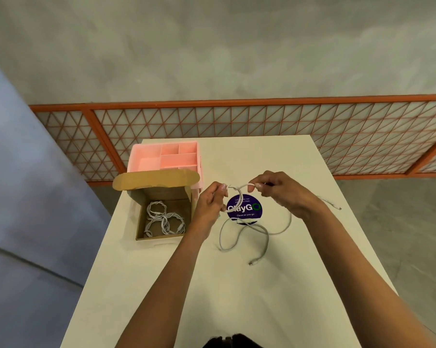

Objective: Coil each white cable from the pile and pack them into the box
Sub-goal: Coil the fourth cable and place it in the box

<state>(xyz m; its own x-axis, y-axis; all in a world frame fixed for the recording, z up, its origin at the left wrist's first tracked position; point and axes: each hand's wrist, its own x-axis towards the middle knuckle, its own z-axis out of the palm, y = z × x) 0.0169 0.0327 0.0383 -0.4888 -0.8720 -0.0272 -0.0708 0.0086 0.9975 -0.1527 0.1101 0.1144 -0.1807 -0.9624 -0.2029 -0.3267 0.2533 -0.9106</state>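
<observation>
Hands: 2, both raised above the counter (pixel 237 302), bare forearms coming in from the near edge.
- left hand (pixel 210 203): thumb and fingers pinch one end of a short span of white cable (pixel 241 200)
- right hand (pixel 281 190): fingertips pinch the same span further along; remaining fingers curled in

Held cable: thin, round in section, smooth white sheath. It arches between the two pinches, and one open loop hangs down below the left hand, in front of the sticker (pixel 248 209).

Loose cable on counter (pixel 267 238): same white type, lying in slack, uneven curves just below the hands. Connector tips seen: 2, one near (pixel 251 263), one to the right past the right wrist (pixel 339 208). Cannot tell whether this slack is one piece with the held span or a separate cable.

Box (pixel 161 193): 1, brown corrugated cardboard, square, lid flap folded back and open, standing at the counter's left edge. Inside: coiled cables (pixel 164 219), 3 coils as far as I can count, round bundles lying flat and overlapping on the box floor.

Pink organiser (pixel 171 160): 1, smooth plastic, divided into rectangular compartments, directly behind the box and touching it.

Sticker: 1, round, dark blue, white lettering "ClayGo", flat on the counter.

Counter: 1, rectangular, matte off-white top
</observation>
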